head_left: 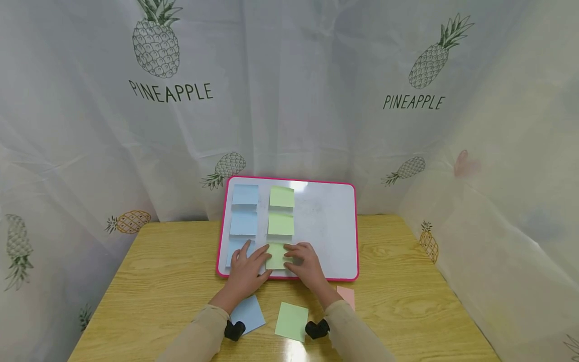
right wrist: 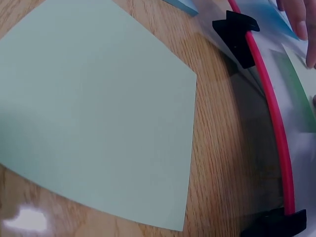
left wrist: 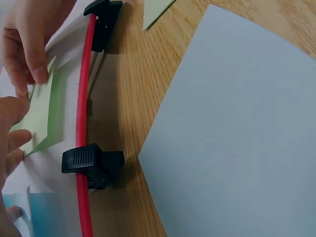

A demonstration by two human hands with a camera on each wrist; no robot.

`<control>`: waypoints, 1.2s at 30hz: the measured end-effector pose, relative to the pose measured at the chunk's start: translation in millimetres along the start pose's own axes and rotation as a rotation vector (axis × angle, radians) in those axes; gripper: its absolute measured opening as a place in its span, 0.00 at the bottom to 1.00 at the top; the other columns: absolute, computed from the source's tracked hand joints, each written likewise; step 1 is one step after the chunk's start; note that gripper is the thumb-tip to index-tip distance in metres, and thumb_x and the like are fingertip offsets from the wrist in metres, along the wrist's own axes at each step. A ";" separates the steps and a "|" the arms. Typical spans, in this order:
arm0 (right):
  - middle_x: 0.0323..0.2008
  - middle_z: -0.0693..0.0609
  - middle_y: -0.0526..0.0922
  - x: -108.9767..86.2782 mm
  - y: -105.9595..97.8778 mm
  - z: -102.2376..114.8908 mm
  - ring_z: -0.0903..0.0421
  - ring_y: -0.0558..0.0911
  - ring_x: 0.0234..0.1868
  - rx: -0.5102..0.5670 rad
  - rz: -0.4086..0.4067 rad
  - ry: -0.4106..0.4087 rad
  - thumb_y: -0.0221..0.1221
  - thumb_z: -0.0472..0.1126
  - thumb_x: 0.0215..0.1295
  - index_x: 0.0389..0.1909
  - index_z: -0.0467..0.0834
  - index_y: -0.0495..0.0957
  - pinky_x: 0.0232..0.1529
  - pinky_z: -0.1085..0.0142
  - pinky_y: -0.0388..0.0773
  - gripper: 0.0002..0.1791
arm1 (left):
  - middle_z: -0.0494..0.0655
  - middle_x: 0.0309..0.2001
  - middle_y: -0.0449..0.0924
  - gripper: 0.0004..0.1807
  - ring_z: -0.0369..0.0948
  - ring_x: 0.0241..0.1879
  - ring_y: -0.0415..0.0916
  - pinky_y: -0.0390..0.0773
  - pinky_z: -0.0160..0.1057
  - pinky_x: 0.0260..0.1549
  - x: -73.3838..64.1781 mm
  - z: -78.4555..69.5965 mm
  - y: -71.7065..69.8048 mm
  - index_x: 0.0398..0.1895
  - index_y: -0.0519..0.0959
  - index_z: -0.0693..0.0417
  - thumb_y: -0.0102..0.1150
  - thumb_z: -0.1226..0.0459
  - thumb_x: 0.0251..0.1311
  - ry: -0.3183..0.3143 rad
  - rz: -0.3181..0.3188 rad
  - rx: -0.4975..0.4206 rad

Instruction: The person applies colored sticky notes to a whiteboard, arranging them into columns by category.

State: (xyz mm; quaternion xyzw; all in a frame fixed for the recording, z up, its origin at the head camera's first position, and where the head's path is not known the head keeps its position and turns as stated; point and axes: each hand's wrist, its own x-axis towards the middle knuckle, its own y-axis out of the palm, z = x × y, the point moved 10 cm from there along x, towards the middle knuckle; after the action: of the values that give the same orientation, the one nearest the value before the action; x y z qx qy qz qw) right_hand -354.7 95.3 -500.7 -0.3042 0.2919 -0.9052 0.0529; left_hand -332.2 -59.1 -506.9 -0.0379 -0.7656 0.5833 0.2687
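A small whiteboard (head_left: pixel 325 226) with a pink rim leans at the back of the table. Both hands meet at the lowest green sticky note (head_left: pixel 276 257) in its middle column. My left hand (head_left: pixel 246 271) touches the note's left side with spread fingers, one finger lying over the lowest blue sticky note (head_left: pixel 232 255). From the right, my right hand (head_left: pixel 307 264) touches the note's opposite side with bent fingertips. In the left wrist view, the green note's lower edge (left wrist: pixel 48 116) stands off the board and casts a green shadow.
Two blue notes (head_left: pixel 244 222) and two green notes (head_left: pixel 280 223) stick higher on the board. On the table lie a blue pad (head_left: pixel 249 314), a green pad (head_left: pixel 291 321) and a pink pad (head_left: pixel 346 295). Black clips (left wrist: pixel 89 160) support the board's lower rim. A pineapple-print curtain (head_left: pixel 294 100) hangs behind.
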 end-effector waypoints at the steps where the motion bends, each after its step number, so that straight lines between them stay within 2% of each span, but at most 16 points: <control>1: 0.51 0.54 0.83 0.2 0.0 -0.2 0.53 0.74 0.52 -0.007 0.001 -0.007 0.74 0.32 0.48 0.36 0.42 0.87 0.53 0.57 0.73 0.12 | 0.37 0.68 0.66 0.23 0.58 0.70 0.50 0.55 0.65 0.59 0.0 -0.1 0.1 0.56 0.78 0.41 0.61 0.46 0.60 0.000 0.001 0.002; 8: 0.51 0.51 0.83 2.4 -1.4 3.9 0.51 0.74 0.52 -0.038 -0.005 -0.063 0.74 0.32 0.48 0.37 0.41 0.87 0.53 0.57 0.74 0.14 | 0.36 0.70 0.63 0.24 0.55 0.71 0.48 0.53 0.66 0.59 2.6 -0.6 2.6 0.59 0.77 0.39 0.60 0.44 0.61 -0.008 0.029 0.018; 15: 0.52 0.52 0.83 3.8 -1.0 7.1 0.51 0.73 0.52 -0.117 -0.003 -0.106 0.75 0.34 0.47 0.38 0.43 0.87 0.54 0.54 0.71 0.15 | 0.36 0.72 0.61 0.26 0.55 0.72 0.47 0.53 0.68 0.59 5.2 -5.0 4.1 0.60 0.77 0.39 0.58 0.43 0.62 -0.002 0.051 0.035; 25: 0.51 0.53 0.83 -2.1 -7.6 8.9 0.49 0.75 0.51 -0.248 -0.072 -0.189 0.79 0.36 0.38 0.39 0.45 0.87 0.51 0.50 0.70 0.21 | 0.38 0.73 0.57 0.29 0.55 0.74 0.42 0.46 0.69 0.62 0.6 -3.2 13.3 0.64 0.73 0.39 0.58 0.43 0.61 -0.015 0.068 0.012; 31: 0.52 0.52 0.83 -6.7 -13.8 9.3 0.48 0.75 0.52 -0.269 -0.104 -0.224 0.80 0.36 0.36 0.39 0.44 0.87 0.50 0.47 0.70 0.23 | 0.40 0.74 0.56 0.31 0.56 0.74 0.41 0.44 0.70 0.62 -1.7 -2.2 15.9 0.65 0.73 0.41 0.60 0.43 0.60 -0.031 0.061 -0.014; 36: 0.53 0.51 0.83 -9.6 -17.1 4.8 0.47 0.74 0.53 -0.246 -0.099 -0.202 0.80 0.36 0.36 0.40 0.44 0.87 0.52 0.47 0.68 0.23 | 0.38 0.74 0.55 0.32 0.55 0.74 0.39 0.41 0.70 0.63 -2.6 0.3 18.5 0.66 0.72 0.41 0.60 0.43 0.59 -0.066 0.070 -0.042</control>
State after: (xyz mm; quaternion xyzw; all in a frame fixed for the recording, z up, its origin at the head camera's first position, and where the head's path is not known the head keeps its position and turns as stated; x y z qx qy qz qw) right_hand -342.8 109.7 -493.0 -0.4117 0.3785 -0.8290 -0.0005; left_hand -334.8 -54.5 -524.8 -0.0511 -0.7845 0.5769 0.2216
